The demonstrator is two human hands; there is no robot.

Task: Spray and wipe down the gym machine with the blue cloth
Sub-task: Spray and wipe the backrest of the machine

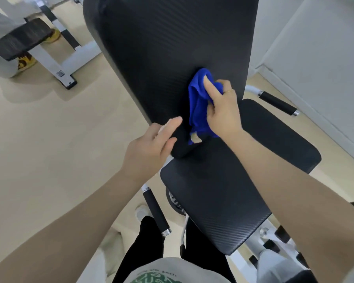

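Note:
The gym machine has a tall black backrest [161, 48] and a black seat pad [217, 193] below it. A bunched blue cloth [198, 99] lies against the lower part of the backrest. My right hand [223, 111] grips the cloth, index finger stretched out over it and the other fingers curled round it. A small pale tag [195, 138] hangs at the cloth's lower end. My left hand [151, 146] rests on the backrest's lower left corner, with index finger and thumb straight and its other fingers hidden. No spray bottle is in view.
Black foam handles stick out on both sides of the seat [156, 213] [278, 103]. Another bench with a white frame [23, 39] stands at the back left on the beige floor. A pale wall [325, 48] runs along the right. My legs stand at the seat's front.

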